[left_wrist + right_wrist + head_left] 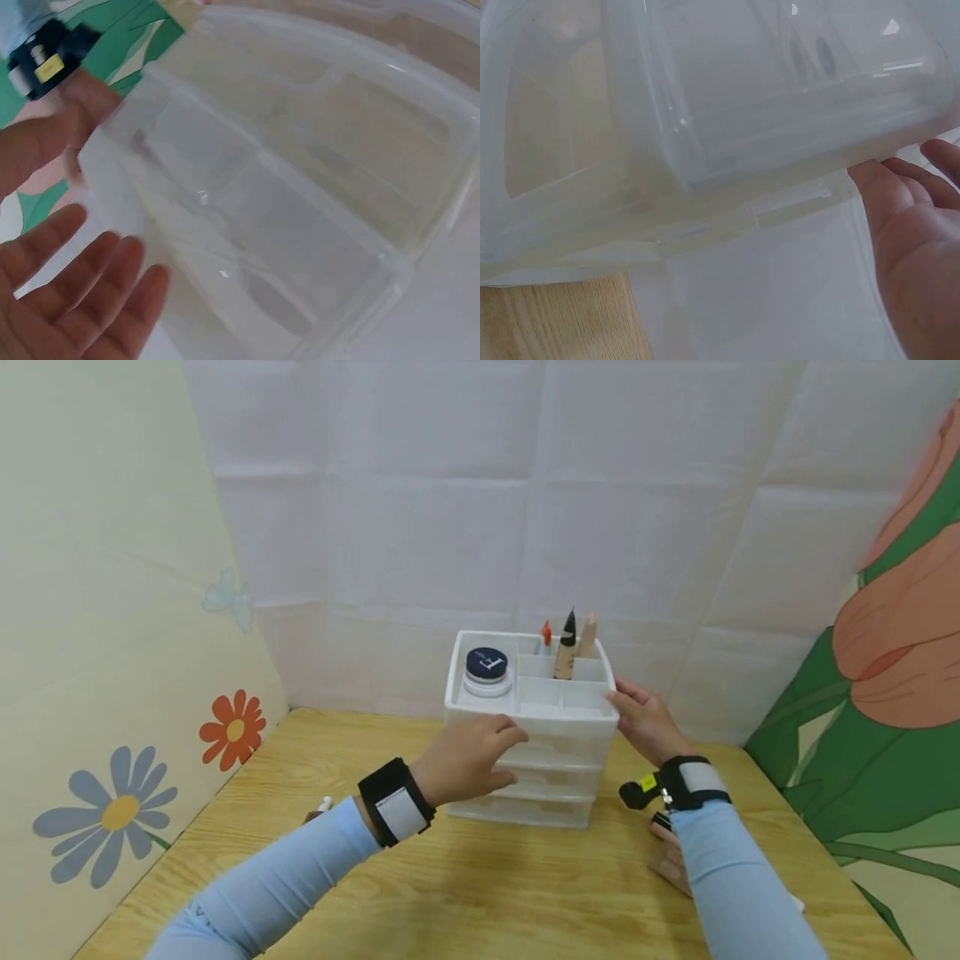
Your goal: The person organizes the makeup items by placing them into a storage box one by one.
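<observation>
A white plastic drawer organizer point(525, 724) with translucent drawers stands upright on the table. My right hand point(647, 724) holds its upper right side, thumb at the front corner; the right wrist view shows that hand point(919, 232) against the side. My left hand point(468, 758) hovers before the drawer fronts with fingers spread loosely, holding nothing. In the left wrist view the left hand's fingers point(124, 281) are apart from the translucent drawers point(300, 172). In the top tray sit a round jar with a dark blue lid point(487, 664), a black-tipped beige tube point(566, 652), a pale tube point(588, 635) and a red-tipped item point(547, 633).
Below the right forearm, a pinkish item point(670, 862) lies on the wooden table point(480, 893), partly hidden by the sleeve. A small white-tipped item point(323, 805) is behind the left forearm. A white cloth point(420, 527) hangs behind; patterned panels flank both sides.
</observation>
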Available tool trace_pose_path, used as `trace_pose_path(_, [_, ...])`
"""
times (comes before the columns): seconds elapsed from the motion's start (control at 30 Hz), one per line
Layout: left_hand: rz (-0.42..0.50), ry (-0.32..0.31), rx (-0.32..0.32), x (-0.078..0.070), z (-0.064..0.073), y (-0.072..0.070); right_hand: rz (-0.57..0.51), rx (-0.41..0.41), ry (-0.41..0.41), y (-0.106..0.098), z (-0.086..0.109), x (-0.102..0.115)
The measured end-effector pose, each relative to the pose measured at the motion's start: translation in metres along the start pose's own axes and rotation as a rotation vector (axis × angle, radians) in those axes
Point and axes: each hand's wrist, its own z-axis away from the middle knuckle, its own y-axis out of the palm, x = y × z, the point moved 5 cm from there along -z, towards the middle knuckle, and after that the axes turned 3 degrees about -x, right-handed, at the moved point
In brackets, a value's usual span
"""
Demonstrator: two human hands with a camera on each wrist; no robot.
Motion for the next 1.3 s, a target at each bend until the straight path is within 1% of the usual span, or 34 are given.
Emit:
trace_pose_path(0.1, [-0.033,0.052,-0.113,-0.003,0.002,0.006,-0.003,-0.003,0.008,0.0,0.0,0.0])
trace_pose_path(0.17, [-0.061,0.079,-0.162,-0.005,0.003,0.011,-0.001,-0.001,0.01,0.0,0.0,0.0])
trace_pose_path(0.27, [-0.105,0.103,-0.2,-0.008,0.003,0.018,0.006,0.002,0.01,0.0,0.001,0.0])
trace_pose_path(0.47, [-0.178,0.117,-0.259,-0.008,0.002,0.029,0.009,0.002,-0.004,0.001,0.002,0.001])
trace_pose_path(0.57, [-0.252,0.139,-0.295,-0.009,0.001,0.034,0.002,-0.002,-0.005,0.001,0.002,0.001])
trace_pose_path(0.67, [-0.345,0.175,-0.323,-0.009,-0.001,0.039,-0.013,-0.008,-0.001,0.002,0.001,0.001])
trace_pose_path(0.77, [-0.429,0.212,-0.332,-0.009,-0.003,0.044,-0.023,-0.013,-0.002,0.002,0.0,0.0])
trace_pose_path(0.93, [-0.528,0.262,-0.306,-0.007,-0.007,0.052,-0.036,-0.014,-0.009,0.002,0.0,-0.001])
trace_pose_path(1.07, [-0.574,0.287,-0.305,-0.004,-0.008,0.057,-0.036,-0.007,-0.017,0.001,0.0,-0.001])
trace_pose_path(1.3, [-0.61,0.311,-0.316,-0.001,-0.011,0.06,-0.026,-0.011,-0.022,0.0,0.001,0.0])
